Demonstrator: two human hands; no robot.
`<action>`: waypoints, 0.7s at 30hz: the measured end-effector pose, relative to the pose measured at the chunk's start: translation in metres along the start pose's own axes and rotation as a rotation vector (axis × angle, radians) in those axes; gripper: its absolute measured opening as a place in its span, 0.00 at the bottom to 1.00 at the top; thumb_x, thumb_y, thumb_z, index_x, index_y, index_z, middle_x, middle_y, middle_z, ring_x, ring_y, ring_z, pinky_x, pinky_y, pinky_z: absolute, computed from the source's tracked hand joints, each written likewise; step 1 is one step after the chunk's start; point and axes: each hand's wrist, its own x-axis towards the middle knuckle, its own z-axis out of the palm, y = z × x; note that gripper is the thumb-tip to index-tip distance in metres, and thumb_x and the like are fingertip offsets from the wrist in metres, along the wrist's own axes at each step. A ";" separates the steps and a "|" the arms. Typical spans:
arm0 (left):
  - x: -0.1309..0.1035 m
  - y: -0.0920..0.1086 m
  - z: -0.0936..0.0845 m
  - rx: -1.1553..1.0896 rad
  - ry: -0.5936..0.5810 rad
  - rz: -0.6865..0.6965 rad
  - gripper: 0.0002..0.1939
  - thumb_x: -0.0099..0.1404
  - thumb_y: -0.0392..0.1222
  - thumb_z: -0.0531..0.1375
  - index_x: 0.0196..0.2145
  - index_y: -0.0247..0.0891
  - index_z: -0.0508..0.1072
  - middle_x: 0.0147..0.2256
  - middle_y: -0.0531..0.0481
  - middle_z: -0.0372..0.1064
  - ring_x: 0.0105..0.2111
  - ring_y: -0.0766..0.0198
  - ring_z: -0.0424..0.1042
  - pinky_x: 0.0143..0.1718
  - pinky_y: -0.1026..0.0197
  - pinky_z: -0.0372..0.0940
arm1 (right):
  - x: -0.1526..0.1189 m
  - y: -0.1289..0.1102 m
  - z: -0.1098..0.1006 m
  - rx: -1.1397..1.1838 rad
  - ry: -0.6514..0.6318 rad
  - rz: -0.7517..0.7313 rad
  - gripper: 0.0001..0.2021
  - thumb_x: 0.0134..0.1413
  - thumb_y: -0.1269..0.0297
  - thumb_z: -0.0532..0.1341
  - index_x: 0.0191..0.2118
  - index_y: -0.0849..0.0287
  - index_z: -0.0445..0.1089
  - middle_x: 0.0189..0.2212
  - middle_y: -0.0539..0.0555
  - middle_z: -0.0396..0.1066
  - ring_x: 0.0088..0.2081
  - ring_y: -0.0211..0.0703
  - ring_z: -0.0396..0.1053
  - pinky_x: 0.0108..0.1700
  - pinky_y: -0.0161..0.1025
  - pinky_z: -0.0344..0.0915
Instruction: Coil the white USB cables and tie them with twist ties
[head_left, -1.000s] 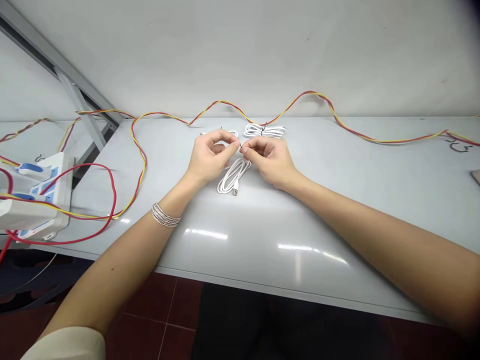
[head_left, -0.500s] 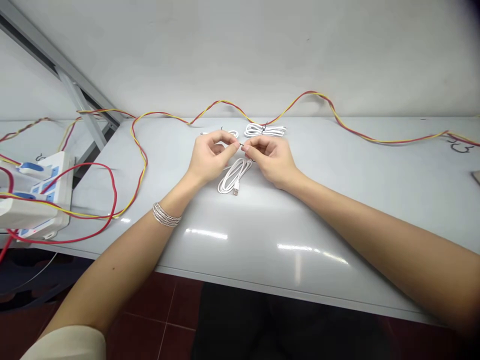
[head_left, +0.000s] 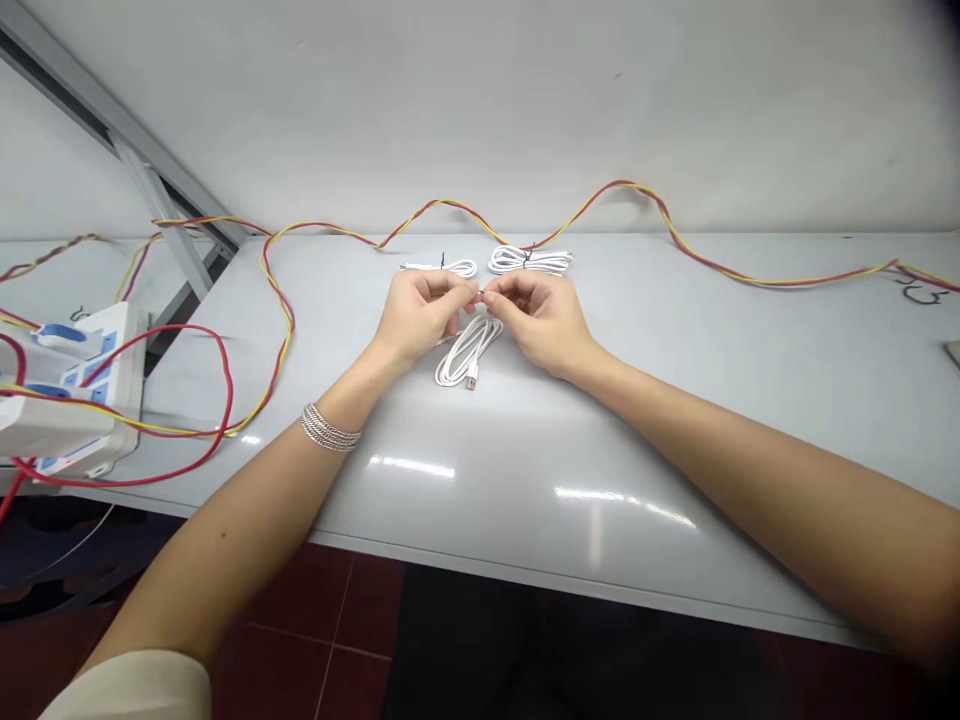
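My left hand (head_left: 424, 312) and my right hand (head_left: 541, 315) meet fingertip to fingertip over the table, both closed in a pinch. Between them a short stretch of black twist tie (head_left: 481, 292) shows; the rest is hidden by the fingers. Just below lies a loosely coiled white USB cable (head_left: 469, 352) with its metal plug toward me. Behind my right hand rests a white cable bundle (head_left: 530, 260), bound with a black tie. Another white cable bundle (head_left: 457, 268), partly covered by my left hand, also has a black tie around it.
A red and yellow twisted wire (head_left: 450, 203) runs along the wall at the table's back. At left sits a white power strip (head_left: 112, 365) with plugs and looping red wire (head_left: 229, 380). The grey table (head_left: 487, 500) ends at a front edge near me.
My left hand's fingers have shifted slightly, its lower fingers now curled beneath the thumb. Less of the black twist tie shows between the fingertips. The cables lie where they were.
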 end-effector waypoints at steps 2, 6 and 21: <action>0.001 -0.001 0.000 0.007 -0.008 -0.001 0.14 0.56 0.47 0.68 0.22 0.36 0.74 0.18 0.51 0.69 0.13 0.72 0.59 0.14 0.66 0.51 | 0.000 -0.001 0.000 0.001 -0.002 -0.002 0.12 0.55 0.55 0.67 0.32 0.59 0.74 0.32 0.54 0.76 0.35 0.43 0.72 0.42 0.42 0.69; 0.001 -0.002 -0.001 0.015 -0.021 -0.013 0.11 0.56 0.45 0.68 0.23 0.36 0.75 0.16 0.53 0.66 0.13 0.72 0.58 0.14 0.66 0.51 | -0.001 -0.003 -0.001 -0.023 0.002 0.002 0.11 0.55 0.56 0.67 0.32 0.59 0.73 0.32 0.54 0.76 0.35 0.42 0.71 0.40 0.41 0.68; 0.001 0.002 -0.002 0.132 0.002 0.025 0.10 0.55 0.45 0.67 0.25 0.35 0.77 0.19 0.51 0.69 0.16 0.71 0.60 0.17 0.64 0.54 | -0.002 -0.004 0.000 -0.127 0.055 -0.057 0.08 0.55 0.60 0.66 0.30 0.58 0.73 0.30 0.53 0.75 0.34 0.43 0.70 0.41 0.42 0.68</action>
